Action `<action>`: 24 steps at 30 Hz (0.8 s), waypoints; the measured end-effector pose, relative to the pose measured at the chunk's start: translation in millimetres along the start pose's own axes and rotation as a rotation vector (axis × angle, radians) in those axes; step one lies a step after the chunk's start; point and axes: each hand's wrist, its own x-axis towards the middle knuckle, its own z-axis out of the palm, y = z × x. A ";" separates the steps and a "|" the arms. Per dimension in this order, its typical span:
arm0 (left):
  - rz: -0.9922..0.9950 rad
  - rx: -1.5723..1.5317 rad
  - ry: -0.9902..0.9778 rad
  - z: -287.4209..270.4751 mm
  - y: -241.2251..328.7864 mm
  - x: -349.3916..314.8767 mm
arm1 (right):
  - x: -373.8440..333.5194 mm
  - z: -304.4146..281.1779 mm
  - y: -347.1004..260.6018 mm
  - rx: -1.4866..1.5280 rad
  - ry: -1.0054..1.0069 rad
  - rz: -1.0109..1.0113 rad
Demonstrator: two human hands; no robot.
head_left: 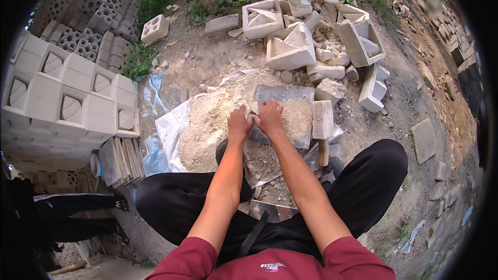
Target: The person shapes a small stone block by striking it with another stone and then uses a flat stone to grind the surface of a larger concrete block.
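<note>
From up on the head, the camera looks down past the shirt [244,267] and arms [225,186] at the powder [205,129] close in front, seeing so wide that the blocks [78,75] at the left look bent.

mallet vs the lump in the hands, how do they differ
The mallet is larger; the lump is small. The mallet lies untouched beside the gray slab; the lump is between the left hand and right hand. The mallet has a brown handle; the lump shows none. Both look pale, handle aside.
</note>
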 end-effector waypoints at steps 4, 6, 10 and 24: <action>-0.003 0.038 0.005 2.3 5.3 -1.9 | 0.9 17.6 12.8 0.047 -0.111 0.038; -0.029 0.026 0.014 -2.3 3.4 -4.1 | 1.3 24.2 7.8 0.019 -0.077 0.067; -0.116 -0.043 0.160 -15.2 -18.5 -29.3 | -1.2 24.8 -10.9 0.187 -0.092 0.106; -0.136 -0.147 -0.017 -49.4 3.1 -104.0 | -77.9 -41.0 6.1 0.341 -0.140 0.619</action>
